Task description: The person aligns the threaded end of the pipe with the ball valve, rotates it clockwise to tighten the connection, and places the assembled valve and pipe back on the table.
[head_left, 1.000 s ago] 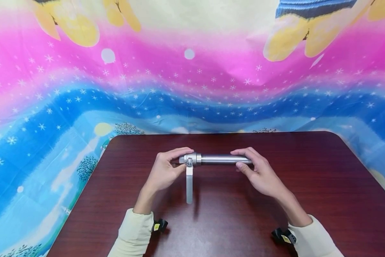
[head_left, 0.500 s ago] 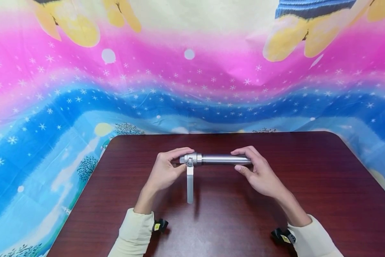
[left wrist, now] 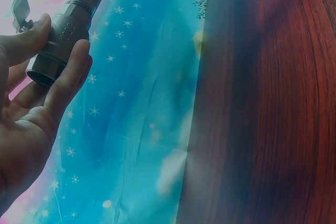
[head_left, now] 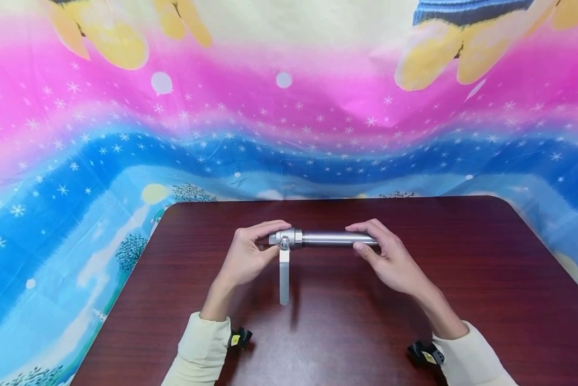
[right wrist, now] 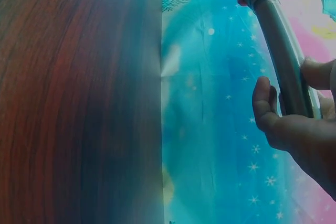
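Note:
A steel ball valve (head_left: 285, 237) with a flat lever handle (head_left: 284, 279) is joined to a straight metal pipe (head_left: 332, 239), and the pair lies level above the table in the head view. My left hand (head_left: 250, 257) grips the valve body at its left end, thumb on the near side and fingers on the far side. The lever points toward me. On the other end, my right hand (head_left: 390, 260) holds the pipe between thumb and fingers. The left wrist view shows the valve's open hexagonal end (left wrist: 46, 69) between thumb and fingers.
A dark red-brown wooden table (head_left: 347, 332) lies below the hands. Behind it hangs a colourful cloth (head_left: 269, 134) with snowflakes and cartoon figures. Black wrist cameras (head_left: 241, 338) sit at both cuffs, close over the table.
The right thumb lifts slightly, shifts along the pipe and comes back against it. The valve, pipe and left hand stay almost in place.

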`<action>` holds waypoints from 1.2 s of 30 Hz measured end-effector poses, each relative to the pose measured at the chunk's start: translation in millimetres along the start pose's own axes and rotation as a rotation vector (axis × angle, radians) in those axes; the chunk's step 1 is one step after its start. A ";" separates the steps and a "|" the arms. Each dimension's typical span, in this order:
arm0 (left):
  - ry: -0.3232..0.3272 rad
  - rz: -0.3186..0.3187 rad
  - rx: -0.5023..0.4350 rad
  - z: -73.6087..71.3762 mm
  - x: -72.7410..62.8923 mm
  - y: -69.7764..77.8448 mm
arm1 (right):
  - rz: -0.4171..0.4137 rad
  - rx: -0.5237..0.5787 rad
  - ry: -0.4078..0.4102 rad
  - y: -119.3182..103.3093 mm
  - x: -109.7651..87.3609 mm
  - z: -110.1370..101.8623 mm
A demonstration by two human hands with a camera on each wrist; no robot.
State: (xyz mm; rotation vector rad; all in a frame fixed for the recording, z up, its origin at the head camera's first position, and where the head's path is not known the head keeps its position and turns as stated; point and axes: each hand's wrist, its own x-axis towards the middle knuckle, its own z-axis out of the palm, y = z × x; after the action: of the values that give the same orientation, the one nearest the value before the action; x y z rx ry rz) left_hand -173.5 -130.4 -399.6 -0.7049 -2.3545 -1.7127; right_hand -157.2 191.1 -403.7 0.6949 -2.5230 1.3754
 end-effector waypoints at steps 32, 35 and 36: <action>-0.003 0.011 -0.008 2.2 -0.4 0.5 | 0.018 -0.022 0.008 -0.6 -1.3 1.3; 0.000 0.008 -0.004 1.4 -0.3 0.6 | 0.017 -0.038 0.030 -0.1 -0.1 1.8; 0.001 0.007 -0.001 1.1 -0.1 0.5 | 0.019 -0.033 0.031 -0.1 0.3 1.9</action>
State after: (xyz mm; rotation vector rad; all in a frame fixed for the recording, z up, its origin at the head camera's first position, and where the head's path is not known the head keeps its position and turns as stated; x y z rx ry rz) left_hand -173.1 -129.3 -399.6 -0.7118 -2.3474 -1.7116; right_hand -157.3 189.5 -404.6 0.6404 -2.5279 1.3373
